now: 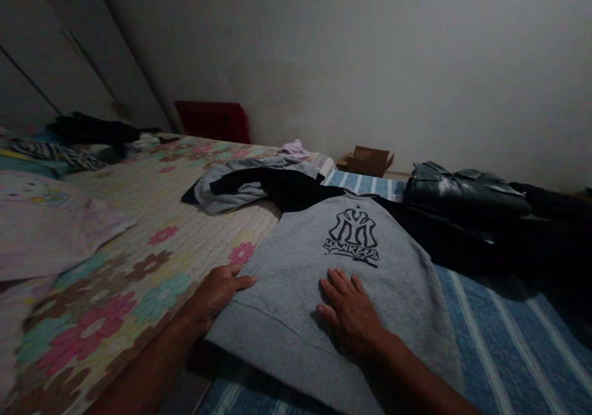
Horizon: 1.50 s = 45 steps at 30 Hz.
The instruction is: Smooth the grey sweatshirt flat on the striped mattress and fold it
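Note:
A grey sweatshirt [296,261] with black sleeves and a dark "Yankees" print lies spread front side up, its hem towards me. At its left side edge, my left hand [219,295] has the thumb over the cloth and the other fingers partly hidden at the edge, closed on it. My right hand [349,313] rests palm down on the lower front, below the print, fingers stretched out. Beyond the left sleeve is another grey and dark garment [222,187], bunched up, with a black sleeve across it.
The sweatshirt lies on a blue striped cover [490,341], beside a flowered bedspread [152,267]. A pink garment [50,224] is at left. Dark clothes [92,130] are piled behind it. A dark jacket [462,190] lies at right, near a cardboard box [370,161] by the wall.

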### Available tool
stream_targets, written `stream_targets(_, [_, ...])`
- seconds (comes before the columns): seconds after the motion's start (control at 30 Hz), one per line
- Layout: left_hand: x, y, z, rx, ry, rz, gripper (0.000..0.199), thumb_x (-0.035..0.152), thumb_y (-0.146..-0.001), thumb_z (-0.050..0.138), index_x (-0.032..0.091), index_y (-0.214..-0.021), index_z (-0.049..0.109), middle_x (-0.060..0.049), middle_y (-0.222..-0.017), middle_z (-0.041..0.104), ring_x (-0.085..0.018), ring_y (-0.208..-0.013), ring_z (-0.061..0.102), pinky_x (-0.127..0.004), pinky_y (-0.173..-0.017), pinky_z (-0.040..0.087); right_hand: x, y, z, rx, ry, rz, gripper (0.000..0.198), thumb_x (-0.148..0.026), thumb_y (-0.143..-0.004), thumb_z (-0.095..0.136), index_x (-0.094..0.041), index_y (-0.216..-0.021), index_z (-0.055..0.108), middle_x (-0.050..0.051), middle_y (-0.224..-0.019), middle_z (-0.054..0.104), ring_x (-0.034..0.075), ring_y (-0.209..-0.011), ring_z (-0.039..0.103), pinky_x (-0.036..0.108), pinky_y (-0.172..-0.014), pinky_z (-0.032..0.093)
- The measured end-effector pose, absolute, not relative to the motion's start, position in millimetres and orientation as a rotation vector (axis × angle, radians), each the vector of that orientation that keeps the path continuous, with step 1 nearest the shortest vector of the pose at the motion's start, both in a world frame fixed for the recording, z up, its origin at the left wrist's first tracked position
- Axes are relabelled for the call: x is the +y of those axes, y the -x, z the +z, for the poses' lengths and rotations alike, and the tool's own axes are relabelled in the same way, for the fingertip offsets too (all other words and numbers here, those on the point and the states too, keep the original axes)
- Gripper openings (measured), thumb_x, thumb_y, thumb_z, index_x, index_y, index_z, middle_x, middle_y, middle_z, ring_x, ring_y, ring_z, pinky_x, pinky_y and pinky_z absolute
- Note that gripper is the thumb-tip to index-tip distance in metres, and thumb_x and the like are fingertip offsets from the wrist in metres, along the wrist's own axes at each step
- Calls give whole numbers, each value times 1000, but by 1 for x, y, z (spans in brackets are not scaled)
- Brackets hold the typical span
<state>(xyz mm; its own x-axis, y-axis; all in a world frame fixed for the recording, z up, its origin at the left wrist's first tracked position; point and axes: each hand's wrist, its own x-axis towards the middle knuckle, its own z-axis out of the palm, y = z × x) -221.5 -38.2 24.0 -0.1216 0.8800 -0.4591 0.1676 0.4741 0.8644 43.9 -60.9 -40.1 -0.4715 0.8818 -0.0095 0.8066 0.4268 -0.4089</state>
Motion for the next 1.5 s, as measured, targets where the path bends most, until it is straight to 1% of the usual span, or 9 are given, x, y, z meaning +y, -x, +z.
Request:
stream_targets(0.17, [-36, 223, 23, 1648, -993, 737, 42, 35, -52, 68, 16, -89, 63, -3, -66, 69, -27, -64, 68, -34, -60, 53, -55, -30, -42, -2524, 1386, 461, 54, -48, -93, 42, -18, -138, 41, 15, -150, 28, 29, -139, 19, 52, -111, 14])
stream_targets(0.43, [-37, 225, 31, 1819, -1183, 567, 30, 41, -59, 61, 18, -78, 62, -3, -70, 70, -26, -68, 68, -31, -58, 51, -55, -28, -44, -2554, 1361, 546, 64, -55, -92, 38, -17, -143, 33, 16, -152, 19, 30, -140, 11, 49, -112, 11])
stream_targets(0.53, [-37, 225, 33, 1895, -1304, 501, 29, 42, -59, 60, 18, -75, 62, -4, -69, 70, -28, -71, 68, -31, -59, 50, -54, -28, -44, -2561, 1347, 538, 67, -58, -90, 37, -17, -143, 32, 17, -152, 18, 31, -140, 10, 51, -111, 11])
stream_targets(0.7, [-38, 223, 33, 1828, -1281, 496, 30, 42, -59, 58, 19, -76, 64, -3, -70, 72, -28, -70, 68, -32, -62, 49, -52, -23, -43, -2596, 1335, 517, 75, -63, -87, 41, -15, -143, 32, 22, -151, 18, 37, -139, 10, 56, -109, 13])
stream_targets(0.9, [-33, 222, 32, 1931, -1466, 420, 26, 42, -57, 55, 20, -66, 63, -2, -65, 70, -28, -70, 67, -31, -61, 47, -51, -3, -37, -2543, 1245, 491, 71, -62, -89, 37, -16, -142, 32, 21, -151, 21, 34, -140, 12, 54, -110, 13])
stream_targets(1.03, [-30, 222, 34, 1938, -1497, 371, 29, 43, -56, 54, 20, -68, 65, -2, -67, 70, -28, -70, 67, -31, -60, 47, -50, 4, -37, -2548, 1211, 516, 70, -61, -90, 36, -15, -142, 32, 20, -151, 22, 34, -140, 11, 54, -110, 14])
stream_targets(1.17, [-29, 224, 31, 1959, -1575, 355, 27, 43, -56, 53, 20, -65, 63, -2, -67, 70, -28, -71, 66, -30, -62, 47, -40, 8, -32, -2511, 1210, 494, 67, -61, -90, 34, -17, -140, 34, 19, -150, 26, 34, -139, 16, 55, -109, 17])
stream_targets(1.33, [-28, 231, 22, 1921, -1556, 340, 27, 45, -57, 53, 22, -64, 63, -2, -68, 71, -29, -74, 66, -30, -62, 47, -17, 21, -32, -2492, 1209, 399, 68, -60, -91, 34, -13, -139, 36, 20, -148, 28, 34, -139, 16, 55, -109, 15])
stream_targets(1.5, [-26, 228, 20, 1981, -1687, 227, 30, 43, -60, 49, 21, -71, 65, -4, -75, 71, -27, -76, 66, -31, -67, 47, -11, 27, -41, -2518, 1220, 424, 68, -61, -90, 36, -13, -139, 34, 20, -148, 27, 33, -139, 16, 55, -108, 16])
